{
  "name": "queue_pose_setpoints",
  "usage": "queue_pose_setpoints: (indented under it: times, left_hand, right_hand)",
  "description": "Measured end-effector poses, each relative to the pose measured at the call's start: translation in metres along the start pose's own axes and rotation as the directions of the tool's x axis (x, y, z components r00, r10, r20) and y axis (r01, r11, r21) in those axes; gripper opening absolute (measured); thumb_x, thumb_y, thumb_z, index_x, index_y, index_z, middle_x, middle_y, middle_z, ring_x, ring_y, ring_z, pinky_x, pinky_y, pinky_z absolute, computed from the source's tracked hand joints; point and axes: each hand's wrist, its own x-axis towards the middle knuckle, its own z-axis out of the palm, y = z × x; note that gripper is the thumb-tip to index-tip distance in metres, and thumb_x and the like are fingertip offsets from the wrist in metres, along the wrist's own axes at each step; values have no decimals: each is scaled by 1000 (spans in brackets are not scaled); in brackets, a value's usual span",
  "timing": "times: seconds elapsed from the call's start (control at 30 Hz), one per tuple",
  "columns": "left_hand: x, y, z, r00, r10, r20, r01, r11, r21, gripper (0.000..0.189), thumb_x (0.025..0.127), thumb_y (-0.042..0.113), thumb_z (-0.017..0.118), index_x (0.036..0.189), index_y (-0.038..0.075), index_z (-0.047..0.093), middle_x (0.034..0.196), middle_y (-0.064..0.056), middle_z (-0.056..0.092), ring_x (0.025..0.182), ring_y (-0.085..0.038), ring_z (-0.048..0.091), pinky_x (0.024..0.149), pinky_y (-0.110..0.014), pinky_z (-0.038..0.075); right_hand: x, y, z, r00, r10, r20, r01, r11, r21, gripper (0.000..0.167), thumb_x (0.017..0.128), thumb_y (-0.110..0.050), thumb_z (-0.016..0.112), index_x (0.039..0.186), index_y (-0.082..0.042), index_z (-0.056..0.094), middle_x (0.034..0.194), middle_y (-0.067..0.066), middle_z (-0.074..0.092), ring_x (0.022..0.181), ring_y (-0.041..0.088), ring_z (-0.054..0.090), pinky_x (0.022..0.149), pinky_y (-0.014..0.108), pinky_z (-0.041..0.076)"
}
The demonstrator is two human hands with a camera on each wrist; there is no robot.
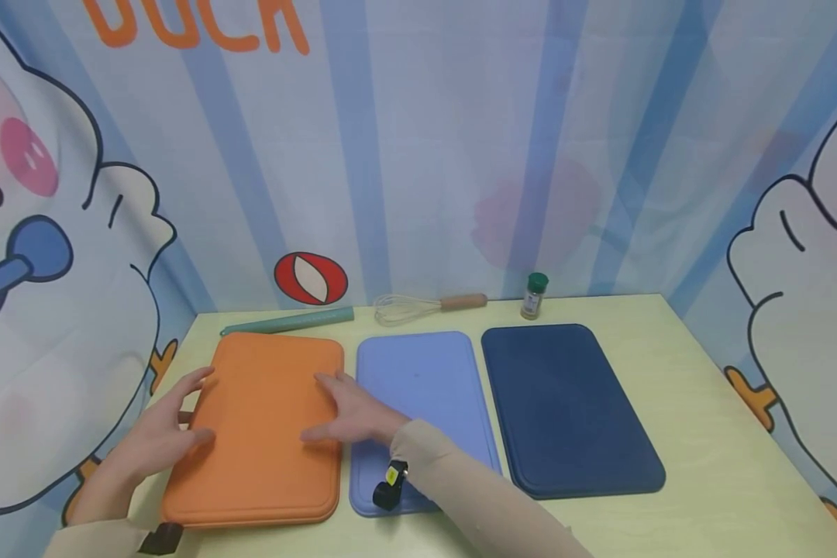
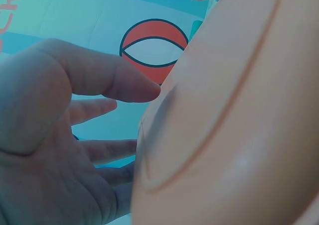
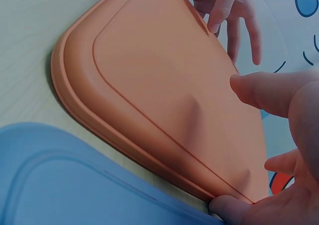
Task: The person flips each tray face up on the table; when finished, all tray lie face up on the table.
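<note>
Orange board (image 1: pixel 265 426): at the left of the bench (image 1: pixel 704 465), flat, long axis running away from the person, far end leaning slightly right
Left hand (image 1: pixel 156 434): fingers spread wide, at the board's left long edge
Right hand (image 1: pixel 356 412): thumb and fingers wide apart, at the right long edge
Far edge: teal rod (image 1: pixel 293 320) just beyond, lying crosswise
Right side: narrow gap, then light blue board (image 1: pixel 418 387)
Widest bench strip: right of dark blue board (image 1: pixel 572 411)
</note>
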Motion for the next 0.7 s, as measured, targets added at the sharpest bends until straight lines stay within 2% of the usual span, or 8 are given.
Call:
queue_pose_setpoints:
  times: [0.23,0.5,0.7]
  left_hand:
    - [-1,2,-1,1000,16,-14,-16,1000,-1,99,88,1,74,167,6,15,161,-39,26,120,-60,57,78,-53,60]
    - [-6,13,-8,998,38,-40,-38,999,-9,97,89,0,72,168,10,17,162,-36,28,123,-59,56,77,-50,61]
    - [-8,21,-11,994,89,-66,-92,994,-51,97,88,-7,70,168,9,18,162,-37,29,123,-60,55,74,-40,61]
  right_hand:
    - [0,0,1,1000,-2,-4,2,1000,-11,99,86,-50,83,166,-17,34,174,11,22,162,27,17,128,43,26]
    - [1,0,0,1000,8,-6,-8,1000,6,99,86,-51,83,166,-18,34,174,14,20,161,28,18,128,44,26]
    - [0,-1,1,1000,16,-7,-16,1000,15,100,86,-51,83,166,-17,34,174,15,19,161,28,19,128,44,25]
